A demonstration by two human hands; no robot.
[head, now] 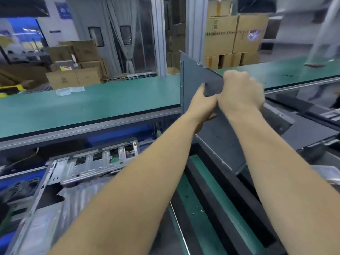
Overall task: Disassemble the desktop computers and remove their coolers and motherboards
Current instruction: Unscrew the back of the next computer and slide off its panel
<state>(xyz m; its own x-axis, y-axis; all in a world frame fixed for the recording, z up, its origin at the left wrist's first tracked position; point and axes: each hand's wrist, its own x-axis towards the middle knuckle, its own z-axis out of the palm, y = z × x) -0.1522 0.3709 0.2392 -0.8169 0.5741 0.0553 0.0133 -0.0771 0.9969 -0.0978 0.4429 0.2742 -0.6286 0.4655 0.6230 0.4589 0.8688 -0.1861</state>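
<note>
Both hands are clamping the same dark grey side panel (195, 83) at its upper far edge. The right hand (241, 91) is wrapping over the top edge with fingers curled down the far face; the left hand (202, 102) is pinching the panel just below and beside it, thumb on the near face, the two hands touching each other. The panel is standing tilted, one corner raised toward the green conveyor belt (92, 105), its long axis running from that raised corner down and back toward the person's right, where the lower edge is reaching the dark tray rim (230, 205). So the panel is lying ahead of and below the grip, and any lift or slide is going to turn on that long diagonal.

Both forearms are reaching out nearly straight and converging, the left arm crossing in from lower left, the right arm coming from lower right. The right hand is sitting higher and farther out; the left is nearer the body of the panel.

A stripped silver metal chassis (88, 162) is lying lower left, well apart from the hands, below the belt. Another dark computer case (312, 133) is sitting right of the panel; motion blur is heavy there, so it is possibly already opened. Stacked cardboard boxes (237, 35) are standing behind the belt.

Judgement: casing removal step, early; coolers and motherboards not yet reached on this unit.
</note>
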